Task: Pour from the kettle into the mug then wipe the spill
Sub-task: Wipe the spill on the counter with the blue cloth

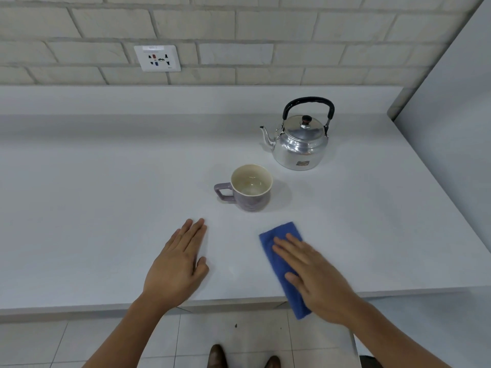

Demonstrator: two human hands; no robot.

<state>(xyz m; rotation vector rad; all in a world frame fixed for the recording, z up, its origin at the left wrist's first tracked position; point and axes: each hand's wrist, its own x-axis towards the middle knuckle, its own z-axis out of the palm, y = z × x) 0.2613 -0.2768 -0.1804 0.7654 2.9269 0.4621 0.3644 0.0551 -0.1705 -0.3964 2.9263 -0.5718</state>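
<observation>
A shiny metal kettle [300, 144] with a black handle stands upright at the back right of the white counter, its spout pointing left. In front of it sits a purple mug [248, 188] with a cream inside, handle to the left. A folded blue cloth [281, 257] lies near the counter's front edge, one end hanging over it. My right hand [316, 277] lies flat on the cloth, fingers extended. My left hand [178, 264] rests palm down on the bare counter, left of the cloth, holding nothing.
The white counter [106, 195] runs to a brick wall with a power socket [157, 58] at the back. A grey panel [451, 102] bounds the right side. Below the front edge are floor tiles and two shoes [244, 358].
</observation>
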